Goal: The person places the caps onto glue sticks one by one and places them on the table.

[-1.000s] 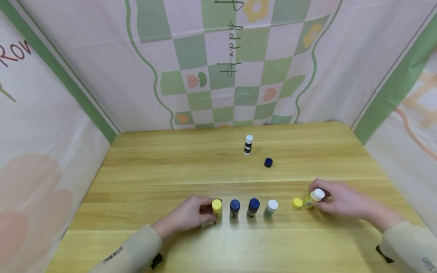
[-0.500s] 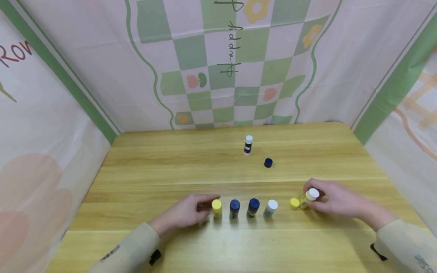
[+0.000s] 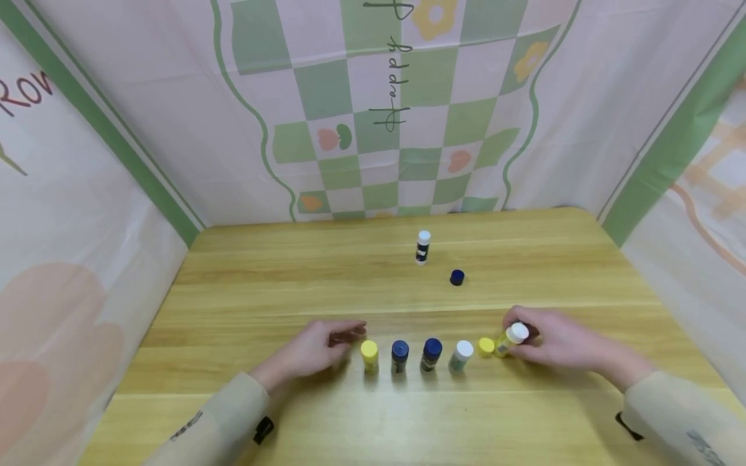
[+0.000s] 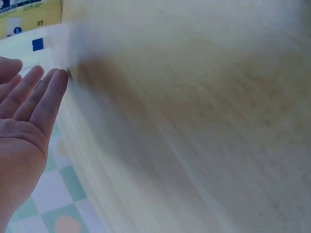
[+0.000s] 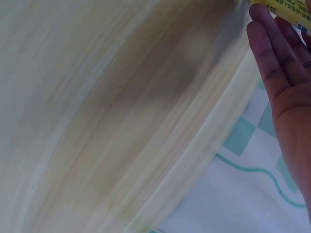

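My right hand [image 3: 553, 338] grips a small yellow bottle [image 3: 504, 345] with a white cap, standing slightly tilted on the table. A loose yellow cap [image 3: 486, 347] lies against or very near its left side. In the right wrist view, part of the yellow bottle [image 5: 289, 10] shows above the fingers. My left hand [image 3: 315, 347] holds nothing; its fingers are extended just left of a yellow-capped bottle [image 3: 370, 356]. To the right of that bottle stand two dark-blue-capped bottles, one [image 3: 399, 356] beside the other [image 3: 431, 354], then a white-capped bottle [image 3: 461, 356] with a greenish body.
Farther back on the wooden table [image 3: 280, 278] stands a white-capped bottle [image 3: 422, 248] with a black label. A loose dark blue cap [image 3: 457, 277] lies to its right and nearer. A patterned curtain [image 3: 379, 162] hangs behind the table's far edge.
My left hand has let go of the yellow-capped bottle and drawn back to the left. My right hand has moved left with the yellow bottle, and the loose yellow cap has slid left too.
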Available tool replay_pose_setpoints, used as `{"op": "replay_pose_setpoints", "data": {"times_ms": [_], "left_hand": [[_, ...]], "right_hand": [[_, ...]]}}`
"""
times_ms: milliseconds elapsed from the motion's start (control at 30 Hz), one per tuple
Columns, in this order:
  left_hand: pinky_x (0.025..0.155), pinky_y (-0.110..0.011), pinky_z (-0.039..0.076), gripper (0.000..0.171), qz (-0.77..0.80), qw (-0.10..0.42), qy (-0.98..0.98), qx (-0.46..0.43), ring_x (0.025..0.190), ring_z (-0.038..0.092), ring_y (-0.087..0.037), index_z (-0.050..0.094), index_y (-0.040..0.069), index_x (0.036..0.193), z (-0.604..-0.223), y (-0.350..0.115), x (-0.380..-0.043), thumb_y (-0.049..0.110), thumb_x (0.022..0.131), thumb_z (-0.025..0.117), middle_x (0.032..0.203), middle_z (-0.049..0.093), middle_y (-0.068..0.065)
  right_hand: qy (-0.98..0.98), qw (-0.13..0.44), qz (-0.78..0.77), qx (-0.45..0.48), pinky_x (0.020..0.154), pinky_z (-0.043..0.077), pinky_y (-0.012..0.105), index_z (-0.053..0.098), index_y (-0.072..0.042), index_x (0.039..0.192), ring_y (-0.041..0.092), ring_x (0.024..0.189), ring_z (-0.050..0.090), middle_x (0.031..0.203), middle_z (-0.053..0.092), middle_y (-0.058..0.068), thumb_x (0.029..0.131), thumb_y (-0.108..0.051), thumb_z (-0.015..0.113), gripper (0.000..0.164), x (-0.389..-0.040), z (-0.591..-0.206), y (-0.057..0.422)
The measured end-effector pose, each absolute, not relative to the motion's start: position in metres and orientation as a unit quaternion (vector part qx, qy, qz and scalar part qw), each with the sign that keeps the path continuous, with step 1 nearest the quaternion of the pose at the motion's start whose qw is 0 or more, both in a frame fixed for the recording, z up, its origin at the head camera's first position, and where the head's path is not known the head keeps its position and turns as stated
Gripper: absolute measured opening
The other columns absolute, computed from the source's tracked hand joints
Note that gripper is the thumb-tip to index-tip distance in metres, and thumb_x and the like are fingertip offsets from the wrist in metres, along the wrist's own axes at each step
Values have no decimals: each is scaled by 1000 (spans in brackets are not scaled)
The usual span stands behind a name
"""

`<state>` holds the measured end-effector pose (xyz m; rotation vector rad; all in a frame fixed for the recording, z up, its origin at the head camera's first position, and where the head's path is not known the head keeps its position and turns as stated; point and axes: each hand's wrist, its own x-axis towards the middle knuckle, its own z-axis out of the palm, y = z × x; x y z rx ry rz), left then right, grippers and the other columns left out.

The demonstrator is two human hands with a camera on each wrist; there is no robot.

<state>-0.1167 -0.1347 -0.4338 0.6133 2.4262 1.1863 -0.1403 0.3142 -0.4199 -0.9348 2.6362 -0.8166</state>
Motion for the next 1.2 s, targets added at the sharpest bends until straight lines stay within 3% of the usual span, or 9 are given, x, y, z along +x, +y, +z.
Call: {"op": "replay_pose_setpoints", "data": {"times_ms": [500,733,1200], "left_hand": [[108,-41,49,49,411,172,873,200,126,62,-22,55,8,147,-424,-132,-130,1,98,58,137,65,-4],[98,-33,55,43,389,155,880,226,111,68,-16,58,7,144,-422,-123,-148,11,101,63,120,73,-2],[113,-43,44,47,367,230,858,276,129,58,-20,55,19,149,-414,-89,-182,31,104,61,136,65,10]], "right_hand": [[880,137,-299,-342,71,55,24,62,-17,108,2,83,58,94,63,-12,93,-22,77,22,-152,-417,283],[877,153,-304,-340,72,55,24,61,-16,108,5,84,59,94,63,-9,93,-19,76,22,-160,-415,279],[888,129,-285,-337,74,56,25,62,-16,108,3,84,61,94,65,-11,90,-15,79,25,-168,-409,280]]}}
